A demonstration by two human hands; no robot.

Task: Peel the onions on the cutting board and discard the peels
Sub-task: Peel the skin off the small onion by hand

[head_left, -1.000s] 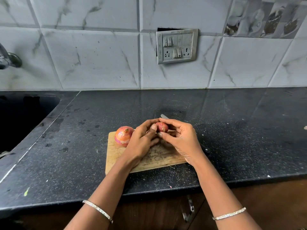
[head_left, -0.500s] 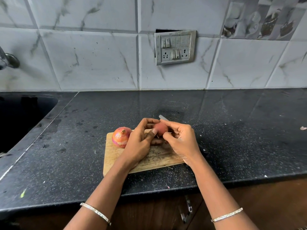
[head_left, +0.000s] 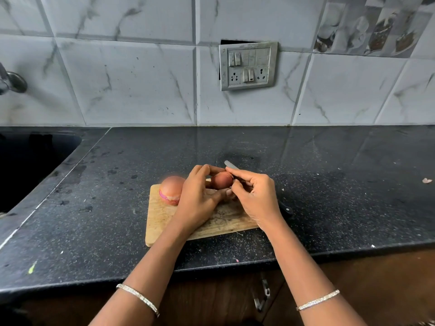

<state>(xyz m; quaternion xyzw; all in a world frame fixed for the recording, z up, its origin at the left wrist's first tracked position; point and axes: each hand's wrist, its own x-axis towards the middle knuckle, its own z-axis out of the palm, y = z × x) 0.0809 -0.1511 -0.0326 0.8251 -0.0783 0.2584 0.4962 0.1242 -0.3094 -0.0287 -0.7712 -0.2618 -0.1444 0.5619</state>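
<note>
Black speckled stone countertop [head_left: 329, 184] fills middle of frame. Grey marble-pattern wall tiles [head_left: 131, 85] across top. Metal switch-and-socket plate [head_left: 247, 66] upper centre, tilted, dark gap above it. Tiles with printed cups [head_left: 376, 24] upper right. Dark sink basin [head_left: 28, 165] at left edge; tap [head_left: 11, 82] above it. Wooden cabinet front [head_left: 388, 290] lower right, metal handle [head_left: 262, 295] at bottom centre.

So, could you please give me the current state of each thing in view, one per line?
Small onion: skin still on, held above the cutting board by both hands.
Larger onion: partly peeled, resting on the board.
Cutting board: flat on the countertop.
Knife: lying behind the hands, untouched.
Left hand: grips the small onion.
Right hand: pinches at the small onion's skin.
</note>
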